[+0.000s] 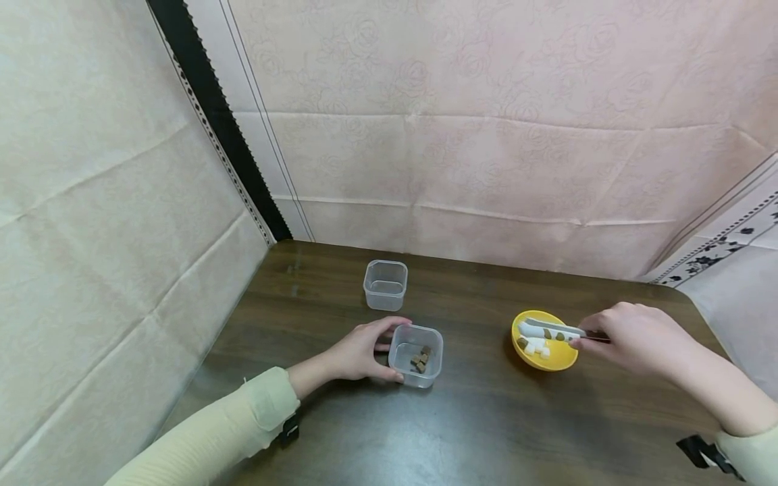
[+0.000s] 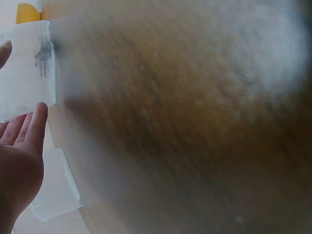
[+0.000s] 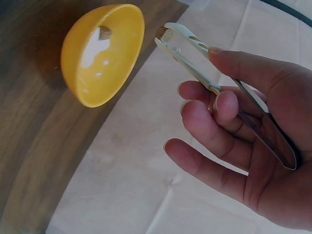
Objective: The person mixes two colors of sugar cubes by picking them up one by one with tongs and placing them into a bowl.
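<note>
My left hand (image 1: 361, 351) grips a clear plastic container (image 1: 404, 343) from its left side, thumb at the near side and fingers at the far side. Several small brown cubes (image 1: 421, 360) lie in it. On the right, my right hand (image 1: 638, 334) holds a pair of tongs (image 1: 556, 327) with pale tips over a yellow bowl (image 1: 550, 363). White cubes (image 1: 535, 346) are visible inside the bowl. Between the tong tips, a brown cube (image 3: 165, 33) shows in the right wrist view, close to the bowl's rim.
A second clear container (image 1: 385, 304) stands behind the first, near the back of the dark wooden table (image 1: 474, 432). Pale patterned cloth (image 1: 486, 169) hangs along the table's back and sides.
</note>
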{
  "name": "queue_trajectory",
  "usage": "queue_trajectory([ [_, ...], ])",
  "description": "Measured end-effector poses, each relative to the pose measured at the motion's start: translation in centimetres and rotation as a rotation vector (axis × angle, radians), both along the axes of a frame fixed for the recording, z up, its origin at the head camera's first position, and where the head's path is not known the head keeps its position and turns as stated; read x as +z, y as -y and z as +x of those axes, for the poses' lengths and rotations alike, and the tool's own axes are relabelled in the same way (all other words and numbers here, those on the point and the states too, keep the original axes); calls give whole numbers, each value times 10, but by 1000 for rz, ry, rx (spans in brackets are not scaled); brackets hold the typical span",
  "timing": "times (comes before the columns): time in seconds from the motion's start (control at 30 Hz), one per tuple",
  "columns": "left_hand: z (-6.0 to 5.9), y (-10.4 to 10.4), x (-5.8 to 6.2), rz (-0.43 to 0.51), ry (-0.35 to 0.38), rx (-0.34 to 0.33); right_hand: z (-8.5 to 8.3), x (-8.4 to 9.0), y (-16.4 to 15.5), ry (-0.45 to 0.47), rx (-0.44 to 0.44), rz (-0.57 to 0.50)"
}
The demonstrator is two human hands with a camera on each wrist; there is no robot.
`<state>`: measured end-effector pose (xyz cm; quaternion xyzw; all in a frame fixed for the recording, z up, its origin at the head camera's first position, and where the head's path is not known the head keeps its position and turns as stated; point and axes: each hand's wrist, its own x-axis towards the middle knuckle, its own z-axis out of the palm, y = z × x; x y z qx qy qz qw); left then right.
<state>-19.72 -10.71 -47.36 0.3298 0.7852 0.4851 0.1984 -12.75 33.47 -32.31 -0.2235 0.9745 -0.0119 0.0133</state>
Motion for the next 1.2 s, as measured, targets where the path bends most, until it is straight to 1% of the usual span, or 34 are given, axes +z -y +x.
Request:
queue_trajectory([
  [0.1, 0, 0, 0, -2, -2, 1, 0, -4, -4, 33, -17, 1],
  [0.4, 0, 0, -1, 3, -3, 0, -3, -21, -12, 83, -5, -12],
  [0.6, 0, 0, -1, 7, -2, -3, -5, -28, -13, 116, 6, -15],
  [0.83, 0, 0, -2, 4, -10, 0, -6, -32, -11, 122, 18, -6],
  [1.0, -1, 0, -3, 4, -10, -1, -6, -32, -9, 126, 7, 5],
  [1.2, -2, 1, -2, 5, -5, -5, -7, -25, -11, 144, -36, 23],
])
